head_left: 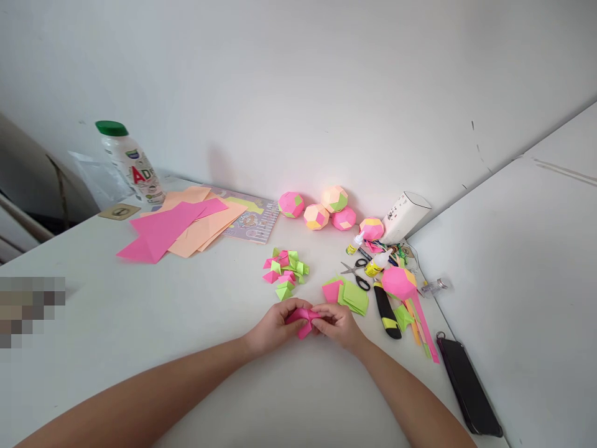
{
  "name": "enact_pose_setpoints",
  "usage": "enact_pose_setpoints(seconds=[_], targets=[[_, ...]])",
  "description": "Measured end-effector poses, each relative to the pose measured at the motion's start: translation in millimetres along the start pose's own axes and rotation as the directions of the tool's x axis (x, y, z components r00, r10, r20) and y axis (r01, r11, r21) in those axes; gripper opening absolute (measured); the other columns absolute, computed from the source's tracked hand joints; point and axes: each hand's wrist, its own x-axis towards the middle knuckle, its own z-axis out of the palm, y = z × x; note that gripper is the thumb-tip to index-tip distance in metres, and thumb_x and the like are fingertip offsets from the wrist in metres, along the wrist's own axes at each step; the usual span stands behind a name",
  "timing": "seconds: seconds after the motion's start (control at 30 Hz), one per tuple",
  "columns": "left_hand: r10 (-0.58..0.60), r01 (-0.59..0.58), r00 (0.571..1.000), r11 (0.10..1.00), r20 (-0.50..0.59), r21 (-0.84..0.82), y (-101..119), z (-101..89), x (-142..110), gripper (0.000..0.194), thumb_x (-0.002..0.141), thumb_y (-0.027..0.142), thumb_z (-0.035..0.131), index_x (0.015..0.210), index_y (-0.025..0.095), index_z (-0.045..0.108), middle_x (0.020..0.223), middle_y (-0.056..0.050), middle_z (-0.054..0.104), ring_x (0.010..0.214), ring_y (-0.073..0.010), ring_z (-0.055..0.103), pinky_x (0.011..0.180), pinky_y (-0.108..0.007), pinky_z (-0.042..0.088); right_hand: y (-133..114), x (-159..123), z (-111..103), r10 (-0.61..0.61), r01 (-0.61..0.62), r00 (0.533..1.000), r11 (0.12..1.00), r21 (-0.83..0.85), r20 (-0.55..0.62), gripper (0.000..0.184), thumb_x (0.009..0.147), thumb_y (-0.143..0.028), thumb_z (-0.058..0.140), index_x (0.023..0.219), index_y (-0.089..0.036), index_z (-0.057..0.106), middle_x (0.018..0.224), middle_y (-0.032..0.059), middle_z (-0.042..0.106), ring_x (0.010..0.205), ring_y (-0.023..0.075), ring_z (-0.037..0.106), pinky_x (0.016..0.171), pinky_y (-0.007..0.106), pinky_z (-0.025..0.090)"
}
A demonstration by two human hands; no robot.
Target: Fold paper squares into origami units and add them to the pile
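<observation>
Both of my hands meet over the white table [140, 323], pinching a small folded pink paper piece [305, 317]. My left hand [273, 326] grips its left side with curled fingers. My right hand [340, 323] holds its right end, fingers closed. Just beyond them lies a heap of folded pink and green paper units [285, 270]. A small stack of green and pink paper squares [347, 294] sits to the right of the heap.
Several pink, yellow and green paper balls [321, 211] line the wall. Pink and orange sheets [181, 227] and a green-capped bottle [133, 163] lie at back left. Scissors [355, 274], glue bottles [375, 264], a black-yellow cutter [387, 310] and a phone [466, 386] are at right.
</observation>
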Motion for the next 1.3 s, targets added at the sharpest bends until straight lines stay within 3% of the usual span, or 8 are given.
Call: enact_pose_setpoints(seconds=[0.33, 0.57, 0.87, 1.3], targets=[[0.008, -0.008, 1.0, 0.998, -0.009, 0.062, -1.4, -2.9, 0.0, 0.014, 0.08, 0.025, 0.056, 0.084, 0.015, 0.065, 0.081, -0.005, 0.065, 0.075, -0.0162, 0.059, 0.068, -0.028, 0.046, -0.8, -0.3, 0.1, -0.045, 0.044, 0.999, 0.999, -0.017, -0.03, 0.018, 0.075, -0.022, 0.066, 0.091, -0.016, 0.068, 0.069, 0.0028, 0.069, 0.054, 0.0127, 0.063, 0.05, 0.024, 0.053], [0.029, -0.021, 0.995, 0.996, -0.093, 0.082, -6.6, -2.8, 3.6, 0.017, 0.074, 0.025, 0.062, 0.088, 0.016, 0.064, 0.078, -0.003, 0.063, 0.073, -0.0155, 0.059, 0.067, -0.028, 0.047, -2.5, -1.8, 1.4, -0.036, 0.036, 0.999, 0.999, -0.016, -0.022, 0.02, 0.076, -0.023, 0.065, 0.094, -0.016, 0.068, 0.072, 0.0038, 0.07, 0.056, 0.0141, 0.065, 0.051, 0.024, 0.055], [0.018, -0.006, 0.997, 0.989, -0.08, 0.147, -6.4, -0.3, 2.5, 0.014, 0.078, 0.024, 0.057, 0.088, 0.016, 0.06, 0.077, -0.003, 0.064, 0.068, -0.0147, 0.059, 0.063, -0.027, 0.046, -6.0, -2.4, 2.8, -0.1, 0.099, 0.995, 0.994, -0.049, -0.014, 0.016, 0.076, -0.022, 0.064, 0.091, -0.017, 0.069, 0.078, 0.0041, 0.071, 0.058, 0.0153, 0.068, 0.052, 0.024, 0.056], [0.029, -0.022, 0.998, 0.992, -0.051, 0.127, -2.3, 1.8, 1.3, 0.011, 0.079, 0.026, 0.055, 0.082, 0.016, 0.056, 0.07, -0.002, 0.064, 0.065, -0.0144, 0.059, 0.06, -0.026, 0.044, -4.7, -1.1, 2.4, -0.056, 0.055, 0.998, 0.996, -0.077, -0.006, 0.02, 0.076, -0.027, 0.064, 0.092, -0.015, 0.066, 0.075, 0.005, 0.071, 0.059, 0.0152, 0.067, 0.055, 0.026, 0.056]])
